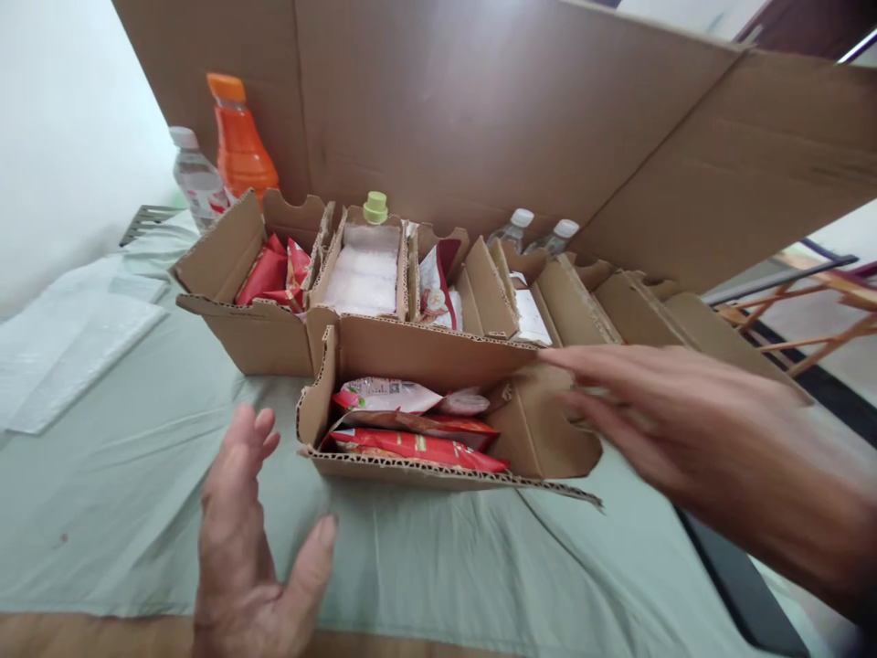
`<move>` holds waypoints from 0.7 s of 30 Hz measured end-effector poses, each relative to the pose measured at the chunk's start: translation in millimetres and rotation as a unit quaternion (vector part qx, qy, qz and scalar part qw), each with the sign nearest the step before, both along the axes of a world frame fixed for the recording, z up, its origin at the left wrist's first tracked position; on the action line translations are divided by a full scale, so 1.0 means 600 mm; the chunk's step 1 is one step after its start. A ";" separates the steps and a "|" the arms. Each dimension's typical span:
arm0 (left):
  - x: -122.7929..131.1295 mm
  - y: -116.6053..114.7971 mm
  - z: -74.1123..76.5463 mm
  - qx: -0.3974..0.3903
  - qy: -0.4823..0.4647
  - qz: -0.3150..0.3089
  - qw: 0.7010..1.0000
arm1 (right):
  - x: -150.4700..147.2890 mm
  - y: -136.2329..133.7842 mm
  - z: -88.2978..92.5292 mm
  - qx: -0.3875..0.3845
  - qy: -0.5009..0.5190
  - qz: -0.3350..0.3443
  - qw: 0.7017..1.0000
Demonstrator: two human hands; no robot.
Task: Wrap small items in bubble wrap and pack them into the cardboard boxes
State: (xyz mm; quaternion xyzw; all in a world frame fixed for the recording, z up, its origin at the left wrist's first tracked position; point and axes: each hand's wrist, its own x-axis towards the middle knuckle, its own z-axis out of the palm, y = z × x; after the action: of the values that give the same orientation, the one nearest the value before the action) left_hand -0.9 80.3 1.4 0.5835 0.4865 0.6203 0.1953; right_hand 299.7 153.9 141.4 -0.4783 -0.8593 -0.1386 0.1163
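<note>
In the head view, a low cardboard box lies in the middle of the green cloth. Inside it are several packets, among them a red packet and a white and red packet. My left hand is open at the lower left, thumb and fingers apart, touching nothing. My right hand reaches over the box's right end with its fingers stretched out. It is a little blurred; whether its fingertips touch the cardboard is unclear, and it holds nothing visible.
Behind stands a row of cardboard compartments with red packets, bubble wrap and a white and red pouch. An orange bottle and clear bottles stand behind it. Plastic sheets lie left.
</note>
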 end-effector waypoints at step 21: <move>0.016 -0.123 -0.086 -0.260 -0.046 -0.119 0.957 | -0.022 -0.262 -0.256 -0.093 0.406 -0.171 0.893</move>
State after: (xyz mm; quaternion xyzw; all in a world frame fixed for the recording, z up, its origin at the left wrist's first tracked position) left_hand 8.8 6.3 -50.5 0.5367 0.5490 0.4706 0.4347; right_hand 286.6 -3.1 -12.2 -0.6408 -0.6517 0.1303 0.3843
